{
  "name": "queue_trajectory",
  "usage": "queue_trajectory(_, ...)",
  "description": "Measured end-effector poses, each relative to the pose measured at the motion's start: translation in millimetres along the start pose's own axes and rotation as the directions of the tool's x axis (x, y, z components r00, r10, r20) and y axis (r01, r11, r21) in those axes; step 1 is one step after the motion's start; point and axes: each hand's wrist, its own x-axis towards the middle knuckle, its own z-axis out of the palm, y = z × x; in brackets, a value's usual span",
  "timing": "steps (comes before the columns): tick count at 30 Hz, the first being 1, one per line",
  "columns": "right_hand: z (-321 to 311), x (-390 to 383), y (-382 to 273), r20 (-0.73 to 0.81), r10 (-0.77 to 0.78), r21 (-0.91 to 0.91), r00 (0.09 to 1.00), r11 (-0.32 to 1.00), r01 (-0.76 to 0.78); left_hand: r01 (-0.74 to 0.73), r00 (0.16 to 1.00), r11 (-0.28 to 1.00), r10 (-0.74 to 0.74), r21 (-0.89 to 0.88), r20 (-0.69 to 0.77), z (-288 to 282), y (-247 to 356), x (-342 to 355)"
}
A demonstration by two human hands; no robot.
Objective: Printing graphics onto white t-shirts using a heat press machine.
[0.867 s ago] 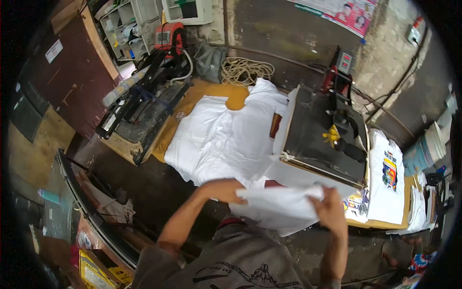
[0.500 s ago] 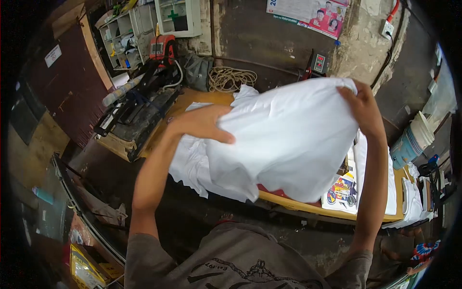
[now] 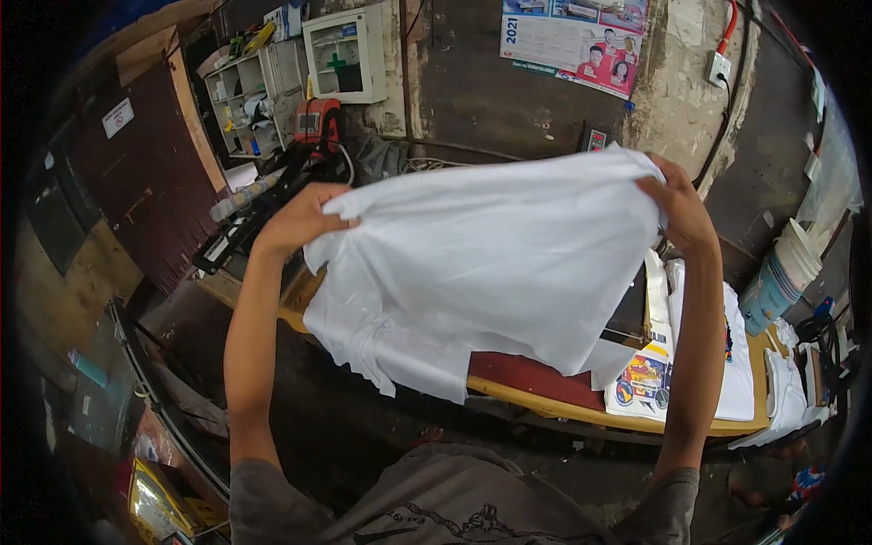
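Head view: two hands [image 3: 304,220] [image 3: 681,204] hold one white cloth [image 3: 509,254].

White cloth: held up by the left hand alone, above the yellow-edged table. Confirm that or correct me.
Not by the left hand alone: the head view shows the right hand gripping the white cloth too, above the yellow-edged table.

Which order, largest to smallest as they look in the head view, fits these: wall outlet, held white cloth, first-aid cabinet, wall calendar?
1. White cloth, nearest the camera
2. Wall calendar, its top cut off by the picture edge
3. First-aid cabinet
4. Wall outlet
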Motion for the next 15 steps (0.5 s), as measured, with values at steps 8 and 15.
queue_trajectory(8, -51.4, -90.3, 14.0, 0.314, -0.094, -0.219, 0.945, 0.961, 0.168, -0.032, 0.962, 0.995, 0.057, -0.096, 0.265, 25.2, -2.4, -80.9)
queue_trajectory(15, -52.4, -70.2, 91.5, 0.007, 0.316, 0.59, 0.949, 0.764, -0.259, -0.073, 0.993, 0.359, 0.116, -0.931, -0.033, 70.6, -29.3, -24.8)
